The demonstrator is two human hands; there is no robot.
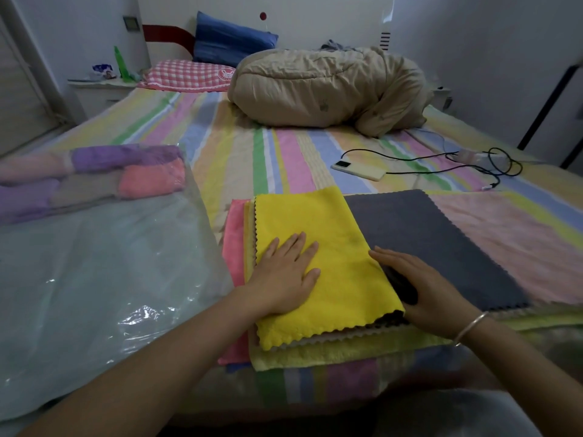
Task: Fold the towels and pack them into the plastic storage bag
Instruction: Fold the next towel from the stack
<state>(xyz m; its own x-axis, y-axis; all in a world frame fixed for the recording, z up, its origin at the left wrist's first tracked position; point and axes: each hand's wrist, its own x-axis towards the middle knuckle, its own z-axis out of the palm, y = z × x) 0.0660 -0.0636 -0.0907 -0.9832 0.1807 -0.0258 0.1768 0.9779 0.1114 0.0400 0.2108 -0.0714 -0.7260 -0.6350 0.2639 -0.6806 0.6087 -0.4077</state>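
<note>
A yellow towel (328,234), folded in half, lies on top of a stack of flat towels on the bed. My left hand (285,272) presses flat on its left part with straight fingers. My right hand (429,285) rests along the yellow towel's right fold edge, over a dark grey towel (448,247) spread beneath. A pink towel (232,247) and a pale green towel (331,351) stick out under the stack. To the left lies the clear plastic storage bag (94,279), with several folded purple, pink and grey towels (120,175) inside its far end.
A phone (358,169) on a black charging cable (473,162) lies on the striped bed sheet (239,146) beyond the stack. A bundled tan quilt (325,86) and pillows sit at the head of the bed. A nightstand (101,89) stands at the far left.
</note>
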